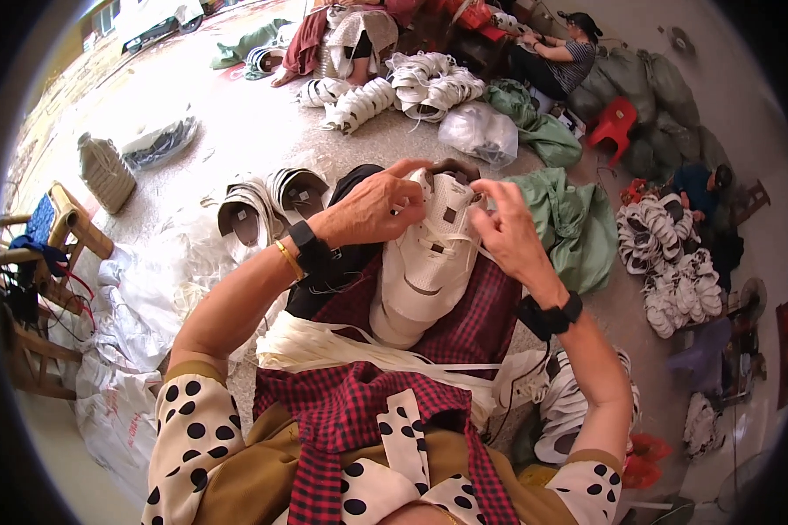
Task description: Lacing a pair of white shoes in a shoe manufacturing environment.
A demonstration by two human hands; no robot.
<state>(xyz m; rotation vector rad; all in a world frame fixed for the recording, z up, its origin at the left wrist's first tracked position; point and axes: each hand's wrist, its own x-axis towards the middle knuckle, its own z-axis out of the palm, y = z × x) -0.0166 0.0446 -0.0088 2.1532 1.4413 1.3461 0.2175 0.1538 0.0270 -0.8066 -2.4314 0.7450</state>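
Observation:
A white shoe upper (422,271) lies across my lap, its toe toward me and its collar away. A white shoelace (446,234) crosses the lower part of its tongue. My left hand (381,207) is closed on the upper's left edge near the collar. On the other side, my right hand (508,226) pinches at the eyelet edge, with lace running by its fingers; the fingertips are partly hidden. A bundle of flat white laces (324,347) rests on my lap nearer to me, over a red-and-black checked apron (359,394).
Stacked shoe uppers (245,214) stand left of my lap, more uppers (578,402) at the right. Green cloth sacks (569,223) and a clear plastic bag (479,133) lie ahead. A person (560,57) sits far off near a red stool (613,127). Bamboo chair (66,219) at left.

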